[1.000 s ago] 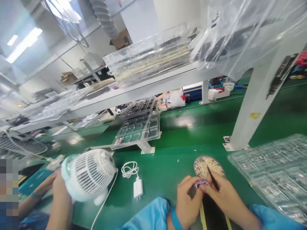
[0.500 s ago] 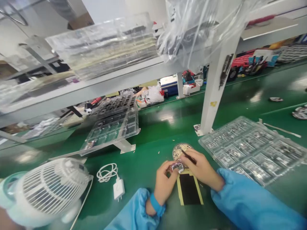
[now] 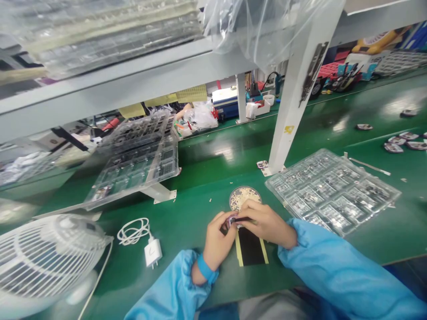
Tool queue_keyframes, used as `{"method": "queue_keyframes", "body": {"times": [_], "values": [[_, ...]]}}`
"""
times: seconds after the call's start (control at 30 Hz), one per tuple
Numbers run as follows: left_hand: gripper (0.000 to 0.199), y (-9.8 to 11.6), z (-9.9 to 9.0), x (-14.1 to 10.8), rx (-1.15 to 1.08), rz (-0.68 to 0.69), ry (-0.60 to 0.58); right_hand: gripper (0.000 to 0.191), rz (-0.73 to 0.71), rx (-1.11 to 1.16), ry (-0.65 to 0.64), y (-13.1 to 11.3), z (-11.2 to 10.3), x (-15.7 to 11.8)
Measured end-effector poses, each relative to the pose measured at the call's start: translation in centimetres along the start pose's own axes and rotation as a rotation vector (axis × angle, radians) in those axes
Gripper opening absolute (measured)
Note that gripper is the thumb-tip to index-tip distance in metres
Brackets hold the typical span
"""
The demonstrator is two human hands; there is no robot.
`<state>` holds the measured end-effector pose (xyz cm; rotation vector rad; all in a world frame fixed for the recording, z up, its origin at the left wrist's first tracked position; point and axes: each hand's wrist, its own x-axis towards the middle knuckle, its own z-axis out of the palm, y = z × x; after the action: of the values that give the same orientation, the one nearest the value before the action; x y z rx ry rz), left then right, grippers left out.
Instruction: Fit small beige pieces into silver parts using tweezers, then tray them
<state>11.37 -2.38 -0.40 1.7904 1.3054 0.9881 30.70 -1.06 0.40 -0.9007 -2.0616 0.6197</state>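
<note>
No text, label, brand or number could be read anywhere in the view. A small yellow sticker (image 3: 288, 129) sat on the white post (image 3: 293, 89) near the far side of the green worktop (image 3: 213, 178), but any print on it was too small to make out. The white charger (image 3: 152, 253) near the front edge showed only a faint mark, too blurred to read.

On my green counter (image 3: 216, 169) lie a dish (image 3: 240, 195), tray (image 3: 330, 189), charger (image 3: 152, 252), fan (image 3: 46, 260) and black pad (image 3: 251, 249).
</note>
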Motion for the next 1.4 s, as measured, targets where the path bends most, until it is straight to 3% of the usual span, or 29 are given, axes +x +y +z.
{"method": "queue_keyframes", "body": {"times": [0.27, 0.77, 0.9, 1.0, 1.17, 1.3, 1.4], "values": [[0.028, 0.2, -0.1, 0.1, 0.011, -0.02, 0.001, 0.018, 0.064, -0.118, -0.058, -0.4, 0.4, -0.3], [0.029, 0.6, -0.2, 0.1, 0.0, 0.015, 0.012, 0.018, 0.085, -0.068, -0.049, -0.5, 0.9, -0.6], [0.026, -0.1, -0.1, 0.1, -0.059, -0.036, 0.028, 0.01, 0.127, 0.015, 0.075, 0.2, 0.5, -0.3], [0.026, -1.6, -0.3, 0.6, -0.093, -0.106, 0.04, 0.015, 0.274, -0.117, 0.165, 1.1, -0.4, -0.2], [0.028, -4.7, -1.8, 4.1, 0.155, -0.094, 0.161, 0.021, 0.378, -0.233, 0.186, 2.1, -1.6, -0.5], [0.033, -6.1, -4.3, 9.5, 0.331, -0.134, 0.254, 0.019, 0.35, -0.122, 0.239, 1.6, -1.8, -0.3], [0.053, -6.3, -7.0, 13.8, 0.49, -0.238, 0.375, 0.021, 0.28, -0.03, 0.295, 0.9, -2.2, -0.1]]}}
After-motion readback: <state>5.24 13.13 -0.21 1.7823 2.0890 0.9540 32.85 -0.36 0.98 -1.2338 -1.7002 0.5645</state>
